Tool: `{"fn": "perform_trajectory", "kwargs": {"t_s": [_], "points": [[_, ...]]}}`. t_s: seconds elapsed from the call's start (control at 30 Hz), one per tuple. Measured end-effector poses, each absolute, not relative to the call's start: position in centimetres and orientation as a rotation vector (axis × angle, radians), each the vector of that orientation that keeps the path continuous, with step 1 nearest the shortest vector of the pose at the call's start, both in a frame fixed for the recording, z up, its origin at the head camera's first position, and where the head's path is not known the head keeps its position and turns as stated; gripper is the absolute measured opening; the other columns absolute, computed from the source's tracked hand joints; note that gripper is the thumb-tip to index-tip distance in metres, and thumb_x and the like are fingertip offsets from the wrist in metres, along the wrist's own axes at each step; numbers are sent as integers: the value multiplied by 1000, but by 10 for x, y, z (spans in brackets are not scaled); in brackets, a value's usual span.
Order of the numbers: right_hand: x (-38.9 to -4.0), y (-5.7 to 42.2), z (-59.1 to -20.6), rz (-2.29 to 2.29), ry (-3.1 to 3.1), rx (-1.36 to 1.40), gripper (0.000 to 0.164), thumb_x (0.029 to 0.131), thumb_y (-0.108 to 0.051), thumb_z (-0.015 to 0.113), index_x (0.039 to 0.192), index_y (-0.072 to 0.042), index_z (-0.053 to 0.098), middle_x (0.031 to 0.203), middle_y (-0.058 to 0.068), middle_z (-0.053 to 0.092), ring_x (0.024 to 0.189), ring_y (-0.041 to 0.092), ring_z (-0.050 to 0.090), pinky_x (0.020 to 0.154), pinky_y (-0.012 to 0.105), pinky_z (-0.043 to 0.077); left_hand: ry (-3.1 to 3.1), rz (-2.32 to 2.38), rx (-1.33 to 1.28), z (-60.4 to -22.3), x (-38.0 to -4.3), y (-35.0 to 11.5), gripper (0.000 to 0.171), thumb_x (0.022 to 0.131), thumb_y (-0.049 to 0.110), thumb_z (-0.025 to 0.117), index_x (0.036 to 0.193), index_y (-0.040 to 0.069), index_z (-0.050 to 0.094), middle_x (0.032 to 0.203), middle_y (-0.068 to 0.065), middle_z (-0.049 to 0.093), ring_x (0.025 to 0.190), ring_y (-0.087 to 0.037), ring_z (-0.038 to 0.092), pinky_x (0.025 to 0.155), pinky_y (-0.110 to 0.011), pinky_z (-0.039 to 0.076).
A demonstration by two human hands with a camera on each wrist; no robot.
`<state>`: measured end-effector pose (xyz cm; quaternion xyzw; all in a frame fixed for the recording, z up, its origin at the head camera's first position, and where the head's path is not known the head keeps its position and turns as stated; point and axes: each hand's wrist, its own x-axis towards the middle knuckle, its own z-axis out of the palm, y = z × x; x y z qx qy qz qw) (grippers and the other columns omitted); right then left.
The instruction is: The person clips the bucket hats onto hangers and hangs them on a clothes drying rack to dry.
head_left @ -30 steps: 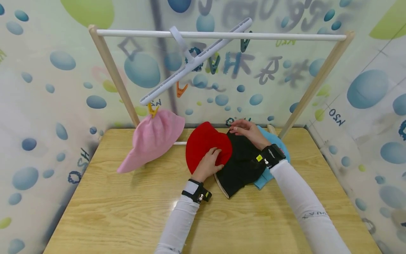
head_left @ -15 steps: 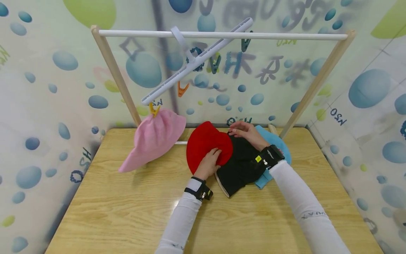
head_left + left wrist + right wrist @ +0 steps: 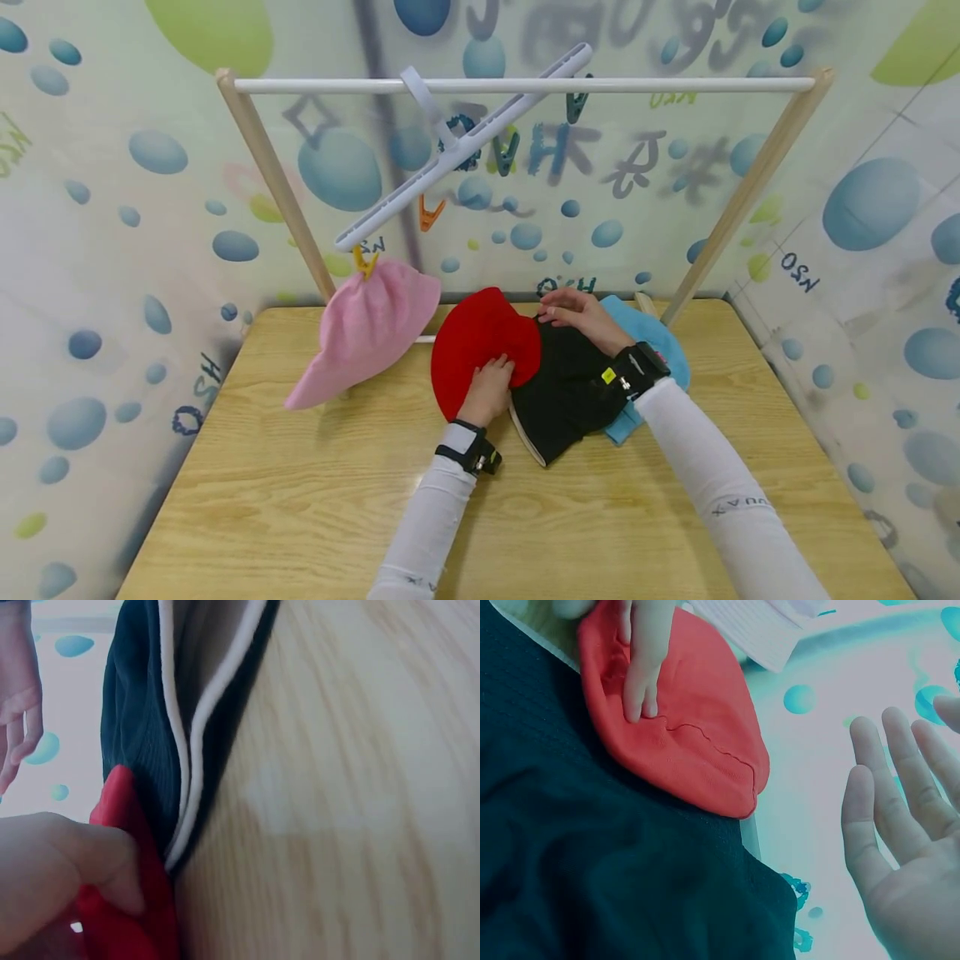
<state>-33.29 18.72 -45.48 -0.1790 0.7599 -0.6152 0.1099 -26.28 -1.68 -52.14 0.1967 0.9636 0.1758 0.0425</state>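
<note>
A red bucket hat [image 3: 480, 333] lies on the table, its right side against a black hat [image 3: 562, 392] with pale edging. My left hand [image 3: 487, 392] pinches the red hat near its front, fingers on top; in the left wrist view the thumb [image 3: 105, 862] bends over the red cloth. Above the back of the black hat is my right hand [image 3: 585, 317], holding nothing. Its fingers [image 3: 907, 772] are spread and relaxed in the right wrist view. A light blue hat [image 3: 652, 333] sits partly hidden behind the black one and my right forearm.
A white rail [image 3: 637, 85] on wooden posts spans the back. From it hangs a tilted white hanger [image 3: 465, 150], with a pink hat [image 3: 367, 325] held by a yellow clip [image 3: 365, 263] at its low end. An orange clip [image 3: 430, 213] and dark green clips [image 3: 505, 152] also hang there.
My left hand and the red hat have shifted slightly left, showing more of the black hat. The right hand stays nearly in place.
</note>
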Motion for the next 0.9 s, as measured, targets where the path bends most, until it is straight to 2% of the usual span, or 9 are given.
{"fn": "perform_trajectory", "kwargs": {"t_s": [0.2,0.27,0.4,0.53,0.67,0.8,0.9], "points": [[-331,185,-455,-1805,2225,-531,45,90,-23,57,122,6,47,113,21,61,98,24,62,91,46,47,3039,624,613,-523,-262,-21,26,88,10,57,112,2,62,126,-19,58,112,-32,54,92,-59,42],[-331,184,-455,-1807,2223,-533,45,90,-23,57,122,7,46,113,20,61,98,24,62,92,47,47,3067,652,623,-522,-261,-22,21,88,10,57,106,1,64,120,-18,61,106,-32,57,89,-58,44],[-332,183,-454,-1818,2219,-546,43,91,-22,56,121,6,47,113,21,61,98,23,62,88,38,49,3094,726,655,-521,-260,-28,12,89,9,55,91,1,64,97,-17,68,90,-30,62,78,-49,51],[-335,180,-453,-1821,2210,-576,40,92,-21,55,121,6,48,115,24,60,99,23,62,86,35,50,3053,865,631,-519,-260,-37,12,91,12,52,83,5,58,73,-11,62,72,-25,61,61,-37,51],[-336,177,-450,-1815,2212,-593,39,92,-22,55,121,4,50,112,17,63,98,21,62,87,34,50,2991,979,570,-515,-262,-46,14,93,14,49,83,7,55,66,-6,52,62,-19,52,53,-29,44],[-337,172,-445,-1818,2190,-614,40,92,-23,55,121,4,49,107,9,64,98,19,61,84,27,50,2976,992,533,-510,-263,-57,16,94,15,49,81,7,53,64,-4,47,60,-17,47,51,-27,39],[-338,168,-443,-1828,2166,-632,38,92,-22,54,120,4,49,107,8,64,98,19,61,83,25,50,2960,993,496,-505,-265,-68,19,94,16,48,78,8,52,62,-3,45,59,-18,46,51,-28,38]]}}
